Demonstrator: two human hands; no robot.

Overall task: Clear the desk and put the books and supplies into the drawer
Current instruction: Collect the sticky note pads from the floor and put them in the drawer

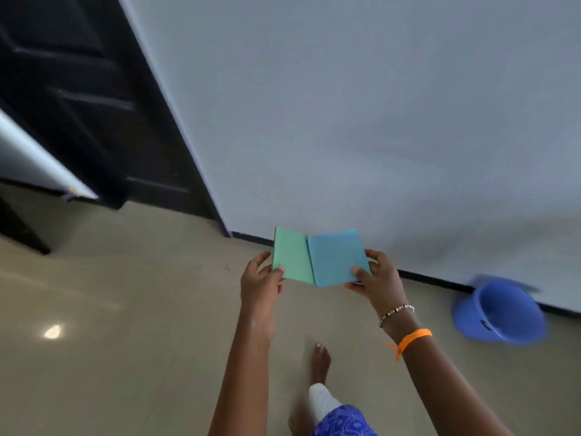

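Left hand (261,280), right hand (379,278) hold two books (317,256).

Green book (292,258), blue book (338,258) — 2 hands, side by side

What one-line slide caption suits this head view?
Both hands, left and right, hold a green book and blue book above the floor, a blue bucket nearby.

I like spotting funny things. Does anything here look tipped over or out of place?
Yes: the blue bucket by the wall leans on its side, its mouth facing out, not upright. Otherwise nothing odd: the left hand holds a green book and the right hand a blue book.
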